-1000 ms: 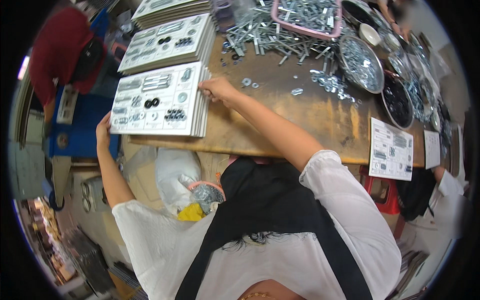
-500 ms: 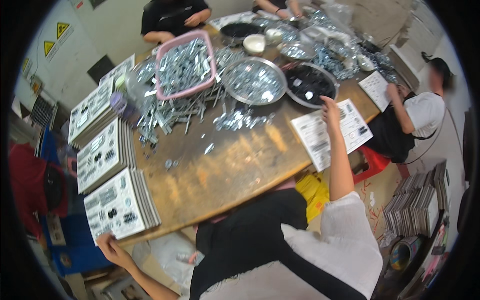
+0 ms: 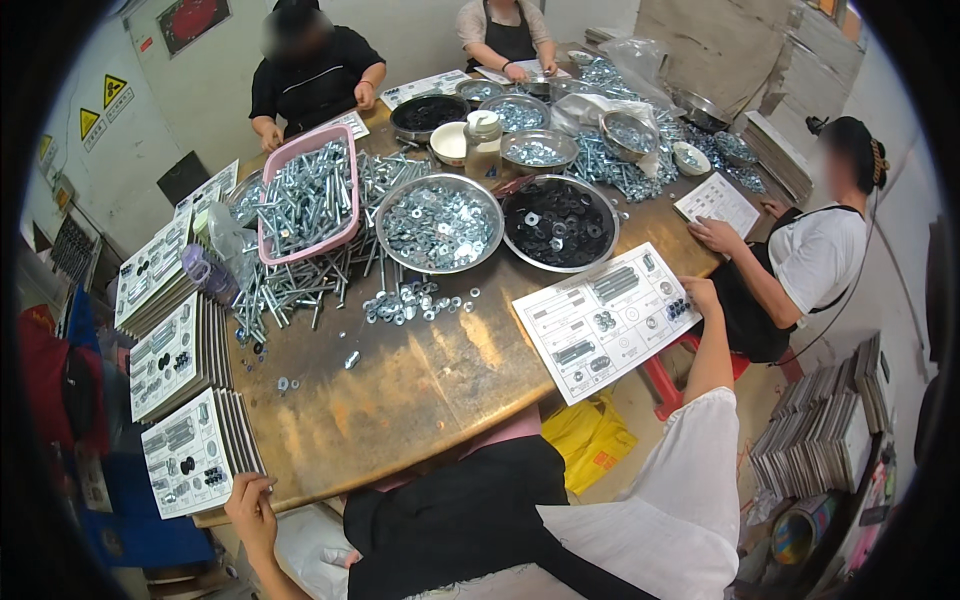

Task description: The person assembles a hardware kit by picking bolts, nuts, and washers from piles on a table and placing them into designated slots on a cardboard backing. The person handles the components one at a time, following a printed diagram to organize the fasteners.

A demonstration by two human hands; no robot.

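My right hand [image 3: 700,292] now sits flat, fingers spread, on the far corner of a white printed card [image 3: 604,320] lying at abt 3 o'clock on the round wooden table [image 3: 420,390]; half a sec ago the same hand was pressing that card, a full sec ago it was over at the stacks on the other side, so I read it as one card carried across and laid down for loading. Left hand [image 3: 250,500] stays at the 7 o'clock stack [image 3: 195,452], fingers curled on its near edge, pinching nothing I can see beyond the edge itself. The view has also swung up since then, so more of the table shows. Counts: 3 card stacks down the left rim, incl. ones at 8 [image 3: 172,358] and 9 o'clock [image 3: 150,270]; 1 loose card by my right hand, 1 more under a co-worker's hand [image 3: 716,232] at 2 o'clock. 1 pink tray [image 3: 305,195] heaped w/ long bolts, more bolts spilled beside it. 2 big steel bowls mid-table: silver washers [image 3: 438,222] and black washers [image 3: 558,220]; at least 4 smaller bowls past them, can't count exactly. 1 loose pile of washers [image 3: 410,300] near centre. 3 other ppl seated: 2 at 12 o'clock, 1 at 2.
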